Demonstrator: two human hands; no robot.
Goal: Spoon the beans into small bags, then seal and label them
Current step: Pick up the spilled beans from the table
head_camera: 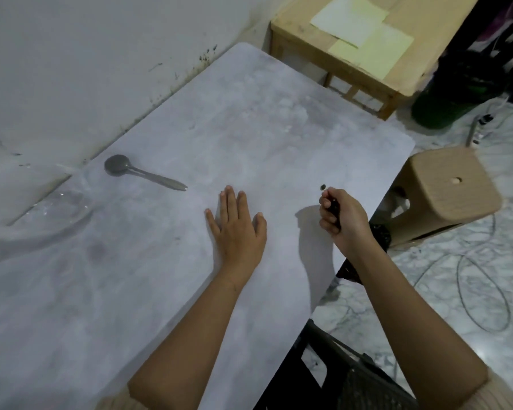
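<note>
Lone dark bean (323, 187) lies on table (279, 128), just beyond right hand (339, 216). Its fingers curl round dark object (334, 209), likely more beans. Left hand (237, 224) lies flat, fingers straight, holding nothing. Spoon (144, 173) lies well apart, leftward. Best to pinch stray bean without loosening fist.

A wooden stool (453, 187) stands right of the grey table (249, 128). Yellow papers (365, 34) lie on a wooden bench (293, 22). Cables (460, 285) cross the floor.

Left hand (237, 229) flat, fingers straight, right hand (342, 216) fingers curled round dark object (335, 209)
</note>
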